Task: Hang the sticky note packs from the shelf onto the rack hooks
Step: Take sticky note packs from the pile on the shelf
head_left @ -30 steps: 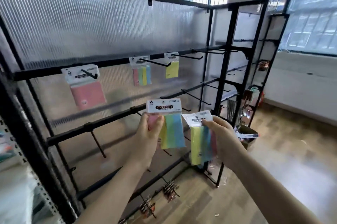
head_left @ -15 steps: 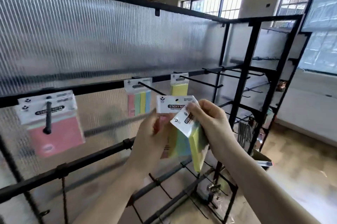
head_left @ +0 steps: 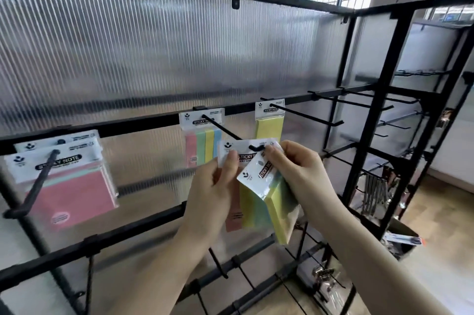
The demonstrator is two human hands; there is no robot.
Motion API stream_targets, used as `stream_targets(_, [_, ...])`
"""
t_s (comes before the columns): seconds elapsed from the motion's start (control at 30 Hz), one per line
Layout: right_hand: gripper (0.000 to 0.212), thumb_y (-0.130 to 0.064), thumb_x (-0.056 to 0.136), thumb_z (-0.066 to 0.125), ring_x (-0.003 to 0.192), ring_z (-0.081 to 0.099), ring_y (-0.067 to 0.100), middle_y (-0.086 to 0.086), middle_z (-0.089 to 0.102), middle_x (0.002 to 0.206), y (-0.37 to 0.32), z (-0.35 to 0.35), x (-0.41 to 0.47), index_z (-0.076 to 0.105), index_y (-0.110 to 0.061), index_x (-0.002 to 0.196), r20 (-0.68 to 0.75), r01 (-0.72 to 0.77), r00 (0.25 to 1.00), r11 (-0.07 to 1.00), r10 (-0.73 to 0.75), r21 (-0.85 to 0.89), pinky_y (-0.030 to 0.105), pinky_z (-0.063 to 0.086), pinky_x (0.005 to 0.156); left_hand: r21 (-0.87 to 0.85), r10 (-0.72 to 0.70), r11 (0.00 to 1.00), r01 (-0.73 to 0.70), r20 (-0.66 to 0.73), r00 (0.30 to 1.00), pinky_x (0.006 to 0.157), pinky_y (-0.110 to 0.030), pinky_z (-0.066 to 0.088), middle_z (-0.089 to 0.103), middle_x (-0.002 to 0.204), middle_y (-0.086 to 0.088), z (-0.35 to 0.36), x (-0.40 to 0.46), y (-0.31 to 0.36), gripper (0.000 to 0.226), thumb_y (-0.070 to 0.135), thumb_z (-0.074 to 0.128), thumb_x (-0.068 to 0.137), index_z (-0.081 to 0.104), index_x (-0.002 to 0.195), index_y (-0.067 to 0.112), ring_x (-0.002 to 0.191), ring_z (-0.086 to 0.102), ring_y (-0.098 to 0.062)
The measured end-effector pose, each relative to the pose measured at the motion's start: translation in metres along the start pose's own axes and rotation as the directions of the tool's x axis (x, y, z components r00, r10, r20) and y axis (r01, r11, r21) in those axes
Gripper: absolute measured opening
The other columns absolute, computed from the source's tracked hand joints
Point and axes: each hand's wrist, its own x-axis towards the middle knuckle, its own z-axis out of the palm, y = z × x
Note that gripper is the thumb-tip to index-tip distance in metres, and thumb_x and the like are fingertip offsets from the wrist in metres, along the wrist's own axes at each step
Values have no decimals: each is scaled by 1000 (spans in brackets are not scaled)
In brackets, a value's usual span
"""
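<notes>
Both hands are raised in front of the rack [head_left: 143, 122]. Left hand [head_left: 213, 196] pinches the header of a striped sticky note pack [head_left: 239, 202], whose hole sits at the tip of a hook [head_left: 223, 130]. Right hand [head_left: 295, 173] grips a second pack [head_left: 272, 199], tilted, just in front of the first. 3 hooks already carry packs: pink [head_left: 66, 186], another striped one [head_left: 202, 135], yellow [head_left: 269, 122].
</notes>
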Motion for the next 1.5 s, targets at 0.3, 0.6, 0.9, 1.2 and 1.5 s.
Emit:
stream_targets(0.3, [35, -49, 79, 64, 81, 64, 2, -7, 67, 93, 43, 24, 62, 56, -21, 99, 60, 65, 996, 997, -62, -45, 9, 46, 65, 453, 210, 891, -11, -390, 897, 78, -13, 44, 50, 104, -2, -21, 31, -31, 50, 55, 51, 82, 42, 109, 15, 92, 52, -11])
stream_targets(0.6, [32, -41, 87, 64, 72, 58, -12, -4, 62, 95, 83, 36, 98, 53, -16, 104, 101, 1, 995, 1000, 1, -14, 4, 41, 57, 521, 187, 841, 146, -533, 826, 86, -24, 40, 48, 112, -6, -33, 56, -53, 51, 50, 52, 85, 43, 115, 10, 102, 47, -15])
stream_targets(0.9, [17, -32, 93, 61, 63, 57, 3, -8, 67, 71, 68, 20, 64, 64, -23, 78, 85, 101, 990, 981, -116, 164, 11, 42, 56, 537, 372, 844, -17, -561, 739, 73, -18, 44, 54, 88, 6, -11, 25, -35, 23, 39, 45, 95, 51, 95, 17, 82, 53, -9])
stream_targets(1.2, [21, -37, 97, 43, 53, 42, -12, -29, 48, 65, 25, 6, 12, 39, -29, 78, 51, 519, 845, 839, -532, 160, 1, 30, 50, 327, 249, 937, -123, -377, 892, 46, -10, 35, 56, 58, 10, 54, -37, 22, 27, 57, 56, 81, 62, 87, 31, 49, 47, 1])
stream_targets(1.5, [12, -35, 86, 52, 58, 53, -11, -29, 59, 70, 14, 9, 17, 47, -26, 80, 49, 460, 872, 851, -486, 251, 2, 37, 53, 267, 259, 953, -145, -463, 848, 54, -8, 40, 59, 61, 13, 57, -24, 38, 12, 29, 58, 85, 64, 77, 23, 57, 52, 5])
